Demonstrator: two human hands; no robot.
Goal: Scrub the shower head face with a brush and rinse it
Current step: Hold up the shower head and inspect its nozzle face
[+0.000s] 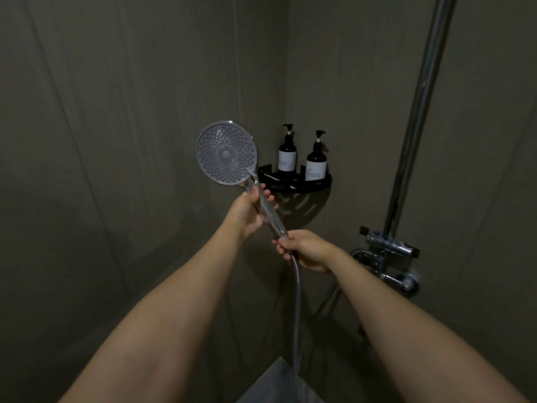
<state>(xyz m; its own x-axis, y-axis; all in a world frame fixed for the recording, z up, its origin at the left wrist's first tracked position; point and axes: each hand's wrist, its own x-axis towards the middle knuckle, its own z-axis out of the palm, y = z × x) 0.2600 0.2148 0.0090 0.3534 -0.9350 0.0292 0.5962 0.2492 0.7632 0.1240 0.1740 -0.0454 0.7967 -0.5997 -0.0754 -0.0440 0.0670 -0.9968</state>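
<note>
A round shower head [226, 153] with a dotted nozzle face points toward me, held up in front of the wall corner. My left hand [247, 212] grips its clear handle just below the head. My right hand [305, 250] holds the handle's lower end where the metal hose [296, 309] joins it. The hose hangs straight down from there. No brush is in view.
A black corner shelf [293, 181] carries two dark pump bottles [316, 161] right behind the shower head. A chrome riser pipe [418, 112] and the mixer valve [389, 257] are on the right wall. Dark walls close in on the left and at the back.
</note>
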